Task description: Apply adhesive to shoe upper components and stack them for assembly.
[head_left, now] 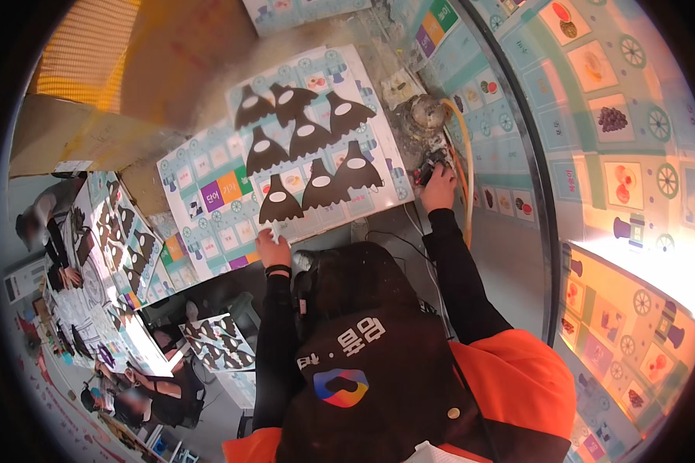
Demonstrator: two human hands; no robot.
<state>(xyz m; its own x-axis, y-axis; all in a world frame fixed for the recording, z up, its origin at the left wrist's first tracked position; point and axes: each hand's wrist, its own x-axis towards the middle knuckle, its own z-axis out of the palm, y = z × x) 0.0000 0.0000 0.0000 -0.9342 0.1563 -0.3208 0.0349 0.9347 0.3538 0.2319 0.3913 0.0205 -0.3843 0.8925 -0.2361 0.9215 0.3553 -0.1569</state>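
Several dark, flared flat pieces, each with a pale oval (320,178), lie spread on a patterned sheet (201,266) over the table in front of me. At the table's front edge my left hand (272,251) is closed, just below the nearest dark piece (282,207). A small whitish bit shows at its fingertips, too small to name. Off the table's right side my right hand (440,187) is closed around a dark handle-like tool (431,163). Its front end is hidden among grimy parts beside a crusted round pot (428,113).
An orange hose (468,147) curves past the pot, and thin cables hang below. A dark metal post (544,201) stands right of me, before patterned sheeting (625,123). Cardboard (62,147) rises at left. Beyond, other people work by tables (150,339) with similar dark pieces.
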